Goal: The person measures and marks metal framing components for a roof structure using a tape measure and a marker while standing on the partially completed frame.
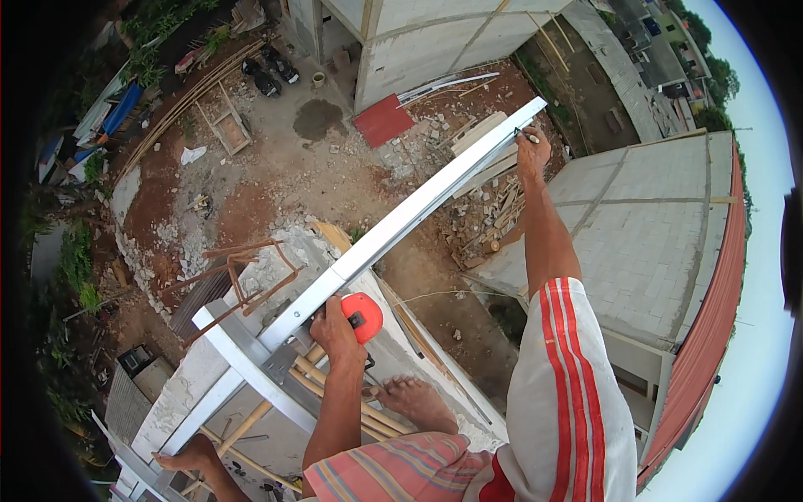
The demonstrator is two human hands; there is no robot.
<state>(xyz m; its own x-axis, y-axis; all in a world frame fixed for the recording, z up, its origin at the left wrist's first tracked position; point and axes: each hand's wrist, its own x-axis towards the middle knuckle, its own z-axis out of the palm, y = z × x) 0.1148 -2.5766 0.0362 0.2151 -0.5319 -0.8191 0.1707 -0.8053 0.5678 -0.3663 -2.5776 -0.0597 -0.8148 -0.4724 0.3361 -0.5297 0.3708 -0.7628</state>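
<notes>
A long silvery metal beam [418, 201] runs diagonally from low left to upper right, out over the ground far below. My left hand [336, 331] is closed on an orange tape measure [363, 318] against the beam's near side. Stretched out to the beam's far end, my right hand [534, 156] pinches a slim pen-like thing [520, 132] with a dark tip. Whether the tape's blade is drawn out along the beam I cannot make out. A shorter crosswise metal beam [251, 368] meets the long one at its near end.
My bare foot [411, 400] rests on the concrete wall top beside bamboo poles [314, 368]; another foot [196, 458] stands on metal at lower left. Rusty rebar [251, 280] sticks up by the beam. Far below lie rubble, a red sheet [383, 121] and block walls [644, 234].
</notes>
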